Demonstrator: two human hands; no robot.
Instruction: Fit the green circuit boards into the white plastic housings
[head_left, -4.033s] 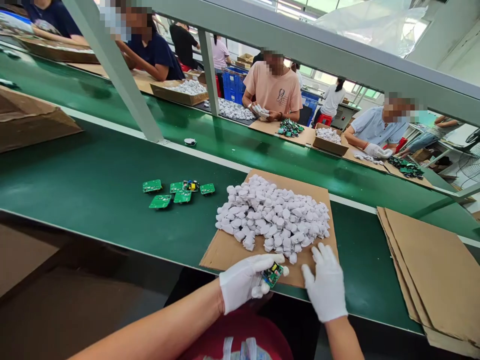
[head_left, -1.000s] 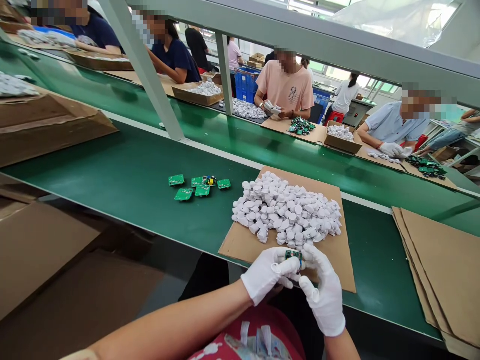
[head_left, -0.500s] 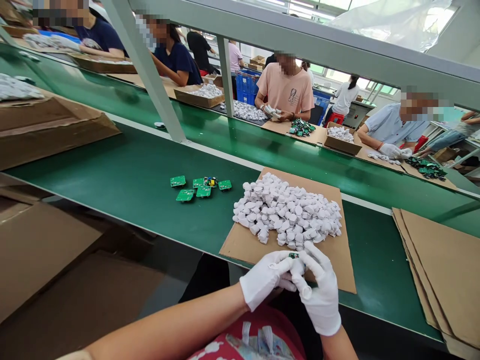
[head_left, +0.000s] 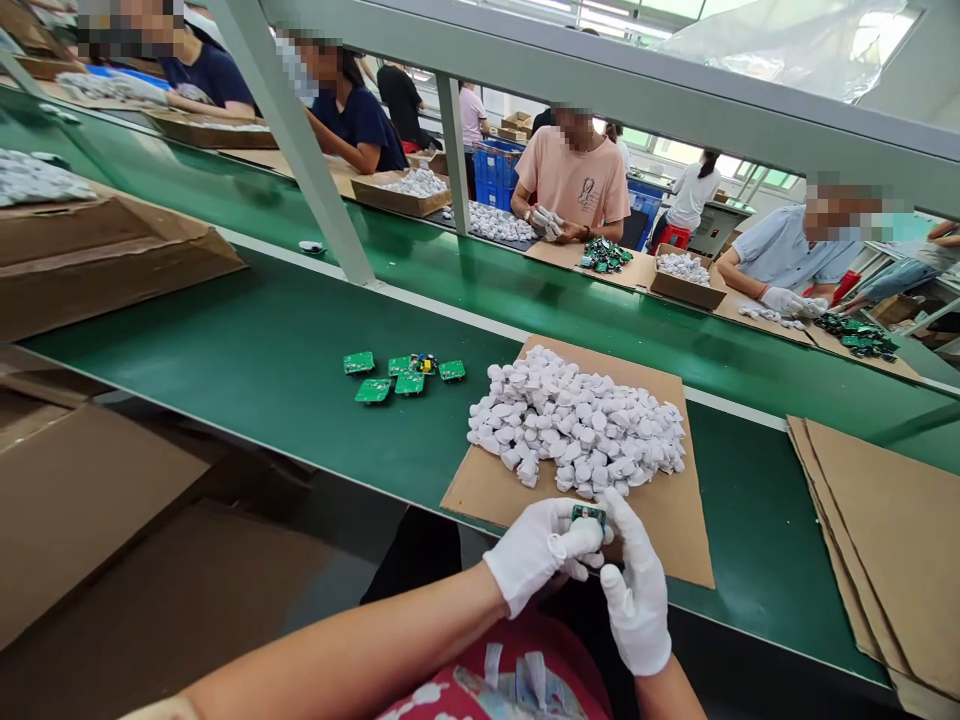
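My left hand [head_left: 541, 548], in a white glove, is closed around a small green circuit board [head_left: 589, 514], with the thumb laid across it. Beside the board's right edge is my right hand [head_left: 637, 592], also gloved; its fingers are stretched out and its thumb stands apart. Whether its fingertips touch the board I cannot tell. Just beyond both hands, a heap of small white plastic parts [head_left: 577, 420] covers much of a cardboard sheet [head_left: 682, 535]. Several green circuit boards [head_left: 373, 390] lie on the green bench to the left, one showing yellow components.
Stacked cardboard sheets [head_left: 877, 530] lie at the right, and a cardboard box [head_left: 112, 265] stands at the left. A slanted metal post [head_left: 300, 150] rises from the bench [head_left: 225, 330] to an overhead beam. Co-workers sit across the green conveyor [head_left: 442, 275] with trays and parts.
My right thumb and fingers have come away from the front of the circuit board and spread apart. More of the board shows now in my left hand.
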